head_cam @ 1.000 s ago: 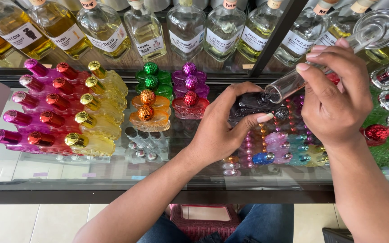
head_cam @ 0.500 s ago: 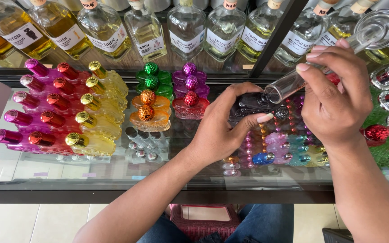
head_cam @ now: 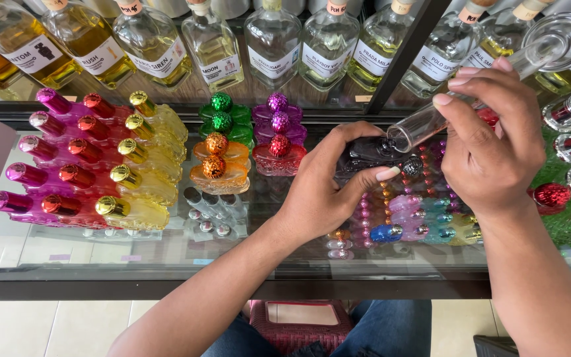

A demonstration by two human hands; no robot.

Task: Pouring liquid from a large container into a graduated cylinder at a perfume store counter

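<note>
Left hand [head_cam: 325, 192] gripping dark bottle [head_cam: 371, 153], right hand [head_cam: 494, 142] tilting glass cylinder [head_cam: 497, 73]

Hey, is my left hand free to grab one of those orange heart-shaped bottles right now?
Probably not yet: the left hand is wrapped round a small dark bottle. The orange bottles lie close beside it with nothing between, so the way is open once it lets go.

Clear glossy glass cylinder [head_cam: 536, 46]; dark glossy glass bottle [head_cam: 368, 153]; smooth glass countertop [head_cam: 100, 251]

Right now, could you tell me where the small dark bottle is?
In the head view, the small dark bottle sits right of centre on the glass counter, gripped by the left hand, under the tilted clear glass vessel the right hand holds.
</note>
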